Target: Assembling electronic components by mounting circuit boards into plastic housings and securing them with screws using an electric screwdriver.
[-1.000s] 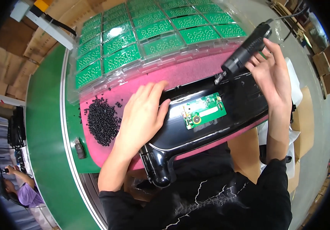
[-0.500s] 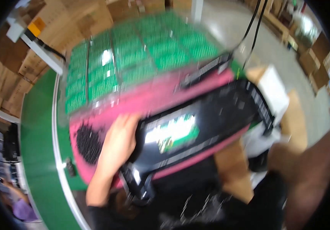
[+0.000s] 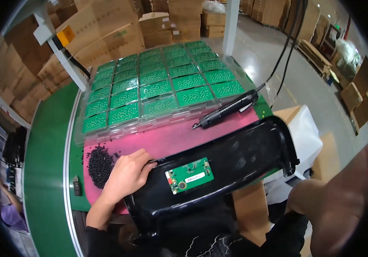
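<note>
Head view, left to right. Far left: a co-worker in a purple top (image 3: 13, 217), beyond the green belt (image 3: 43, 171). A heap of small black parts (image 3: 100, 166) lies on the pink mat (image 3: 158, 143). Left hand (image 3: 124, 175) beside the heap, grip narrow, holding the upper left edge of a black plastic casing (image 3: 244, 158). Casing sits tilted across the mat's near edge; a green circuit board (image 3: 190, 173) lies on its upward face, left of the middle. Behind: a clear plastic tray (image 3: 184, 112) bearing rows of green boards. Black electric screwdriver (image 3: 229, 111) lies between tray and casing, bit leftward. Right: open cardboard box (image 3: 252, 210); bent right arm (image 3: 342, 197). Right hand out of frame; its grip cannot be told.
</note>
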A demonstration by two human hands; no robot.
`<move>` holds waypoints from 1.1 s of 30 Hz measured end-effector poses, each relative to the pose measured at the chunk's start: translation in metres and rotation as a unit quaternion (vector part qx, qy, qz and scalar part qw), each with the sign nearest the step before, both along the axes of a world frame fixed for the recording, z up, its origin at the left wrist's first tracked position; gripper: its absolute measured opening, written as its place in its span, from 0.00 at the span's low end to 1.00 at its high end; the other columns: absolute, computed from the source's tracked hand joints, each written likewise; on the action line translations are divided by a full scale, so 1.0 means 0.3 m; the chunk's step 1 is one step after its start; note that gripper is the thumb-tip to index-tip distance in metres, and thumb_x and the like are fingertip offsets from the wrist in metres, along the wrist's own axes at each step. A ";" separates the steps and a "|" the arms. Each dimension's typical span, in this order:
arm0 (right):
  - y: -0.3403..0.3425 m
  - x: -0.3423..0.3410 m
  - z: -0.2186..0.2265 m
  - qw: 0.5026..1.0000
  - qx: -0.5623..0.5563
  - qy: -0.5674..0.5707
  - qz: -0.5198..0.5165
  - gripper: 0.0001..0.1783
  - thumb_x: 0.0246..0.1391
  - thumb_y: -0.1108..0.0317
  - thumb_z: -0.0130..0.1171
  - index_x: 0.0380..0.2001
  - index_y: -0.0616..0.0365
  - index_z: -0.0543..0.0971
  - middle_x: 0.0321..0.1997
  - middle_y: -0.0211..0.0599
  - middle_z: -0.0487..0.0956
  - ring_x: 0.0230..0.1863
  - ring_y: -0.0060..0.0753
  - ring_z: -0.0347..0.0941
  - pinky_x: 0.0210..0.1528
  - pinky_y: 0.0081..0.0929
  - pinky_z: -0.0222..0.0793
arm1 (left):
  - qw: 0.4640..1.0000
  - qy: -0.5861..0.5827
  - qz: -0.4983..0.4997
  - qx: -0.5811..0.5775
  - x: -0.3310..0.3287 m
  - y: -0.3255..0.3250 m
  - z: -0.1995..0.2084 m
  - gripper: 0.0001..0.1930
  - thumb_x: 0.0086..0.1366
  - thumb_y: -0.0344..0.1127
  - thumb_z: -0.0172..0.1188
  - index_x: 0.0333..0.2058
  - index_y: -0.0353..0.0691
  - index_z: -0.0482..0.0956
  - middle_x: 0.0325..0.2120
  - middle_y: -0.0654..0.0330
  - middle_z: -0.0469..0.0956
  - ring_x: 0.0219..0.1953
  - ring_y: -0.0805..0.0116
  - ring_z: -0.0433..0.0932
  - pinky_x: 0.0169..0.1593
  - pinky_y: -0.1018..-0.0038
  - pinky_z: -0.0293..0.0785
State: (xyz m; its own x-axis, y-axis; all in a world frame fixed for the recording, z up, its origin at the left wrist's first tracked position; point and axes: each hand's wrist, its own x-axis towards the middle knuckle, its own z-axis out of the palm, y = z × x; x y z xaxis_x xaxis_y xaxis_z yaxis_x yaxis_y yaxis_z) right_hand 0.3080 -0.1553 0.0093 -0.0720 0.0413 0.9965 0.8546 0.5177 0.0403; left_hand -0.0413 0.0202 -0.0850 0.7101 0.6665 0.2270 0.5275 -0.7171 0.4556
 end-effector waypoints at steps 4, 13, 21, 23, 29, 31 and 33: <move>0.063 -0.256 -0.021 0.998 0.036 0.021 -0.056 0.13 0.56 0.59 0.56 0.42 0.48 0.70 0.40 0.36 0.68 0.46 0.41 0.63 0.45 0.44 0.59 | 0.994 -0.079 0.020 0.071 -0.010 -0.109 0.118 0.09 0.52 0.23 0.62 0.34 0.35 0.76 0.31 0.54 0.74 0.30 0.50 0.77 0.31 0.64 0.74; 0.042 -0.405 0.097 0.986 -0.157 -0.022 0.060 0.08 0.41 0.65 0.59 0.24 0.52 0.71 0.24 0.35 0.74 0.22 0.33 0.65 0.26 0.34 0.57 | 0.829 -0.341 0.377 0.234 -0.472 -0.208 0.032 0.13 0.70 0.25 0.50 0.51 0.26 0.71 0.43 0.52 0.77 0.41 0.67 0.75 0.47 0.74 0.71; -0.039 -0.247 0.078 0.988 -0.047 -0.130 0.065 0.10 0.49 0.71 0.49 0.37 0.53 0.66 0.31 0.41 0.70 0.24 0.37 0.66 0.25 0.37 0.55 | 0.601 -0.680 0.416 -0.059 -0.655 -0.331 0.018 0.15 0.54 0.28 0.55 0.42 0.34 0.75 0.36 0.57 0.78 0.35 0.63 0.81 0.40 0.69 0.81; -0.061 -0.238 0.087 0.984 -0.017 -0.166 0.062 0.11 0.51 0.72 0.46 0.40 0.53 0.65 0.33 0.42 0.69 0.24 0.38 0.66 0.25 0.38 0.55 | 0.543 -0.713 0.443 -0.017 -0.595 -0.312 0.067 0.08 0.52 0.32 0.56 0.33 0.39 0.74 0.28 0.60 0.77 0.29 0.66 0.79 0.34 0.71 0.79; -0.104 -0.249 -0.102 0.999 -0.025 -0.005 0.023 0.08 0.43 0.65 0.60 0.25 0.53 0.72 0.23 0.34 0.73 0.20 0.34 0.64 0.27 0.36 0.59 | 0.512 -0.688 0.509 -0.072 -0.926 -0.234 -0.109 0.06 0.63 0.40 0.57 0.31 0.46 0.77 0.25 0.66 0.78 0.23 0.73 0.74 0.26 0.76 0.73; -0.099 -0.112 -0.214 0.997 -0.054 -0.053 -0.004 0.26 0.36 0.63 0.63 0.44 0.59 0.77 0.30 0.41 0.78 0.25 0.46 0.73 0.26 0.40 0.67 | 0.561 -0.694 0.440 -0.098 -1.211 -0.206 -0.239 0.11 0.66 0.44 0.57 0.43 0.47 0.76 0.38 0.64 0.79 0.34 0.71 0.76 0.31 0.74 0.72; -0.108 -0.026 -0.251 0.977 -0.173 -0.002 -0.121 0.16 0.32 0.73 0.57 0.30 0.63 0.73 0.25 0.43 0.76 0.22 0.43 0.69 0.25 0.34 0.64 | 0.588 -0.696 0.411 -0.028 -1.385 -0.133 -0.326 0.16 0.66 0.44 0.59 0.47 0.42 0.75 0.39 0.59 0.79 0.34 0.68 0.76 0.34 0.75 0.74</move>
State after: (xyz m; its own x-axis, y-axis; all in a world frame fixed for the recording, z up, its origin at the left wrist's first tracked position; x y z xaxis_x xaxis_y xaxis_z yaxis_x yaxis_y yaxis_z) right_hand 0.3002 -0.1876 -0.0661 -0.0216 0.3923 0.9196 0.9540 0.2833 -0.0985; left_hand -0.4569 -0.0198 -0.1828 -0.7045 0.6891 0.1694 -0.2263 -0.4444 0.8668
